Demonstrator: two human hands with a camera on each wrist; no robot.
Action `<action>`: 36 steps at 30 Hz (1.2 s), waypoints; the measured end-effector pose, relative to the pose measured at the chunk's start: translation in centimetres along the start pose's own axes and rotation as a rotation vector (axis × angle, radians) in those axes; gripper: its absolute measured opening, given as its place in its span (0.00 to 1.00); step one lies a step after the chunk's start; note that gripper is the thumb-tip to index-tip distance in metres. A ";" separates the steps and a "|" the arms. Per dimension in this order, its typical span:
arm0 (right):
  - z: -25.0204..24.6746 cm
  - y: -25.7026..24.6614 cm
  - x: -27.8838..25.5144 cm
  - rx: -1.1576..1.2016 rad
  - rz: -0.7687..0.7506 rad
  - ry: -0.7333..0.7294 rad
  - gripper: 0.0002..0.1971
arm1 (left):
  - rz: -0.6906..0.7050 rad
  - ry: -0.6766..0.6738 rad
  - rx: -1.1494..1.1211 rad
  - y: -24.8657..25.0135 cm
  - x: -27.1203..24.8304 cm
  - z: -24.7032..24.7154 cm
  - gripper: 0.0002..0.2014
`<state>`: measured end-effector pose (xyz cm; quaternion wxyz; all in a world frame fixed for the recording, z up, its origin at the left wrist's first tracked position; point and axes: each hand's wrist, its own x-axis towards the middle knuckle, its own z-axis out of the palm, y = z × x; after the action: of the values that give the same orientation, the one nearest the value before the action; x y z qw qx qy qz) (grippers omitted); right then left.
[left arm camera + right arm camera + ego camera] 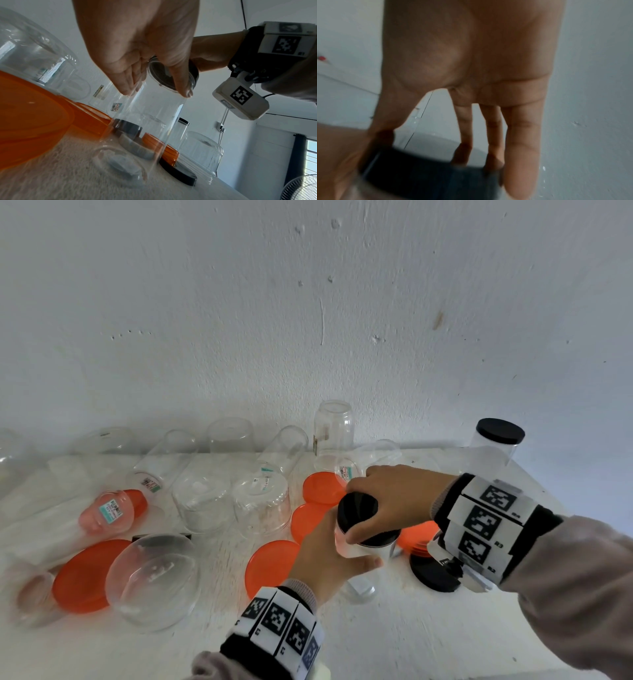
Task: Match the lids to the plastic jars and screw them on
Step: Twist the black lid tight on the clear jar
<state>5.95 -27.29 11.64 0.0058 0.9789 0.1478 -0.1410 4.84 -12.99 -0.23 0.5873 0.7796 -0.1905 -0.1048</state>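
Note:
A clear plastic jar point(363, 553) stands upright on the white table point(394, 642), right of centre. My left hand point(342, 553) wraps its wall from the near side, thumb stretched across the front. On the jar's mouth sits a black lid point(358, 508), and my right hand point(383, 505) grips its rim from above, fingers and thumb curled round it. The left wrist view shows my left fingers point(126, 86) on the clear jar point(150, 121) below the black lid point(171, 77). In the blurred right wrist view, my right fingers point(518, 142) reach down onto the black lid point(428, 175).
Orange lids point(322, 487) point(270, 566) point(85, 573) lie around. A black lid point(435, 573) lies under my right wrist. A black-lidded jar point(496, 446) stands back right. Several clear jars point(260, 501) lie or stand inverted to the left; a small orange-lidded jar point(109, 510) lies there too.

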 end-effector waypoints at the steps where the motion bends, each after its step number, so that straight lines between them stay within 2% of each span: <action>1: 0.3 0.0 0.0 -0.014 0.021 0.028 0.38 | 0.000 0.000 0.003 0.0 0.0 0.0 0.41; 3: 0.3 0.2 0.0 0.020 0.039 0.018 0.40 | -0.004 0.001 0.004 0.0 0.1 0.0 0.40; 7: -0.4 0.5 -0.2 0.122 -0.052 -0.137 0.45 | -0.005 0.014 0.014 0.0 0.1 0.0 0.38; 9: -0.4 0.5 -0.2 0.092 -0.076 -0.117 0.42 | -0.001 0.015 0.016 0.0 0.0 0.0 0.37; 11: -0.1 0.3 -0.1 0.053 -0.039 -0.072 0.38 | -0.002 0.009 0.001 -0.1 0.0 0.0 0.38; 15: 0.8 -0.3 0.0 -0.043 0.071 0.048 0.39 | 0.011 -0.001 0.010 -0.1 0.0 -0.1 0.39; 17: 0.5 -0.2 -0.1 0.025 0.066 -0.017 0.41 | 0.003 0.004 0.004 -0.1 0.0 0.0 0.38; 20: -0.5 0.2 -0.5 0.081 -0.026 -0.166 0.44 | -0.005 0.017 0.009 -0.1 0.1 0.1 0.38; 23: -0.4 0.2 -0.4 0.055 -0.051 -0.125 0.39 | -0.007 0.015 0.000 -0.1 0.1 0.1 0.39; 25: 0.1 -0.1 -0.3 0.019 -0.003 -0.059 0.36 | -0.006 0.005 -0.010 -0.2 0.1 0.1 0.38; 27: 0.5 -0.2 -0.1 -0.014 0.057 -0.010 0.38 | 0.003 0.000 -0.007 -0.2 0.1 0.0 0.39; 29: 0.3 -0.1 0.0 0.028 0.077 -0.031 0.40 | 0.008 0.004 -0.009 -0.2 0.1 0.0 0.39; 32: -0.3 0.2 0.0 0.107 0.005 -0.137 0.44 | 0.000 0.007 0.003 -0.1 0.1 0.1 0.40; 36: -0.2 0.2 -0.1 0.103 -0.043 -0.062 0.38 | -0.006 0.009 -0.018 -0.2 0.1 0.1 0.40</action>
<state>5.98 -27.46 11.90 -0.0430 0.9696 0.1613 -0.1788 4.91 -13.10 -0.46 0.5948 0.7754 -0.1847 -0.1044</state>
